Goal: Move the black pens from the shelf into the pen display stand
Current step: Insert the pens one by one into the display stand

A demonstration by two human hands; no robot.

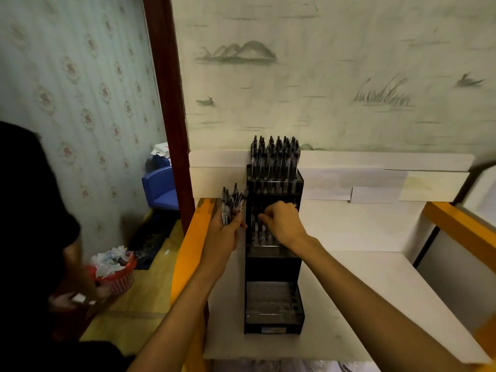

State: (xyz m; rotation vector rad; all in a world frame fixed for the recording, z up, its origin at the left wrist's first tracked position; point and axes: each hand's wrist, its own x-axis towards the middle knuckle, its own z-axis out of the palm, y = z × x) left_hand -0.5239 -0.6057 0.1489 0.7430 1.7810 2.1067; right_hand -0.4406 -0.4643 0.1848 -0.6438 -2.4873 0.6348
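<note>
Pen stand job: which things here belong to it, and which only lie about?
Job: stand; pens in its top tier; bunch of pens held by the left hand; right hand at the middle tier.

Lying about: red basket; blue chair.

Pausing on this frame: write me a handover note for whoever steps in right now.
Left hand: grips a bunch of black pens beside the pen display stand.
Right hand: fingers curled at the middle tier; whether its grip holds a pen, cannot tell.
Done: top tier full; a few pens in the middle tier.
Left: fill the rest of the middle tier, then the empty bottom tier.
</note>
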